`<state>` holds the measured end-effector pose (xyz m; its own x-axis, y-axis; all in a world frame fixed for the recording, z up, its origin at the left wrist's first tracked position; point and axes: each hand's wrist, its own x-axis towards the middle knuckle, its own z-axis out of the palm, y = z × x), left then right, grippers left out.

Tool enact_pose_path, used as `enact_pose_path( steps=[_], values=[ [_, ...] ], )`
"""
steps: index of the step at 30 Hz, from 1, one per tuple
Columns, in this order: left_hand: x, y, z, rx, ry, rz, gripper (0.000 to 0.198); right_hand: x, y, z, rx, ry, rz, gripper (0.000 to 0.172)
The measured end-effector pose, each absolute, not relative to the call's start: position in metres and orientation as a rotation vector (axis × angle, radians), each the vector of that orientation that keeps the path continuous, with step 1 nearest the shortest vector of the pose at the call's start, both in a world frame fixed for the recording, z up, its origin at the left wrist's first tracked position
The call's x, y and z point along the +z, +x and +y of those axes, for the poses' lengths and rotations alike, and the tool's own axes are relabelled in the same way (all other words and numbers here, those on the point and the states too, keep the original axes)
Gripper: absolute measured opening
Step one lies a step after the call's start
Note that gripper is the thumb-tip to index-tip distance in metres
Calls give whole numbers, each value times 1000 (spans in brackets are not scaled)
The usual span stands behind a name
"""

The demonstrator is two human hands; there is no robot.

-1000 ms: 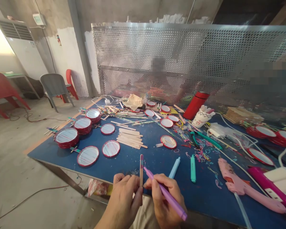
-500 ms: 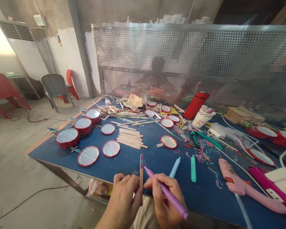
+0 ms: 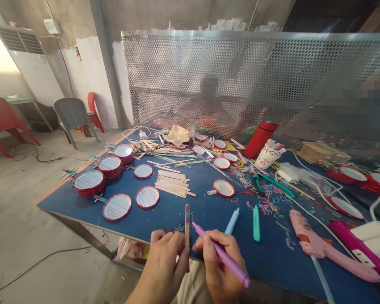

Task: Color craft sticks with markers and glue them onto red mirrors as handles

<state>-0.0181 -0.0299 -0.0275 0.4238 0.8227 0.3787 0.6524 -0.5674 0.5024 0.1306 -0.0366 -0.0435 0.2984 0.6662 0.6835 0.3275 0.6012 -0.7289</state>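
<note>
My left hand point(image 3: 168, 257) pinches the lower end of a wooden craft stick point(image 3: 187, 230), held upright near the table's front edge. Purple and teal colouring covers the stick's upper part. In my right hand point(image 3: 223, 261) is a purple marker point(image 3: 226, 259), gripped like a pen. Its tip points at the stick's right side, with a small gap between them. Beyond my right hand lie a light blue marker point(image 3: 232, 221) and a teal marker point(image 3: 256, 223). Plain craft sticks point(image 3: 172, 183) are laid out in a row farther back.
Red-rimmed discs point(image 3: 117, 207) and stacked ones point(image 3: 88, 183) stand on the left of the blue table point(image 3: 164, 215). At right are a pink glue gun point(image 3: 316, 240), a magenta power strip point(image 3: 351, 245) and loose coloured bands point(image 3: 270, 204). A red bottle point(image 3: 260, 140) leans near a perforated metal screen point(image 3: 183, 76).
The purple marker's tip has drawn very slightly away from the craft stick. Both hands keep their grips, and the rest looks the same.
</note>
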Motion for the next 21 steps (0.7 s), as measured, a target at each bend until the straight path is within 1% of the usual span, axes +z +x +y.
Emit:
enact_pose_path(
  steps=[5,13,21],
  values=[
    [-28,-18,-29,869,2428,1275,24,-44,131,-37,292,-948,-1338,10],
    [-27,-16,-30,947,2443,1309,25,-41,130,-35,280,-959,-1324,8],
    [-29,-18,-30,889,2436,1274,25,-47,132,-36,310,-917,-1363,12]
  ],
)
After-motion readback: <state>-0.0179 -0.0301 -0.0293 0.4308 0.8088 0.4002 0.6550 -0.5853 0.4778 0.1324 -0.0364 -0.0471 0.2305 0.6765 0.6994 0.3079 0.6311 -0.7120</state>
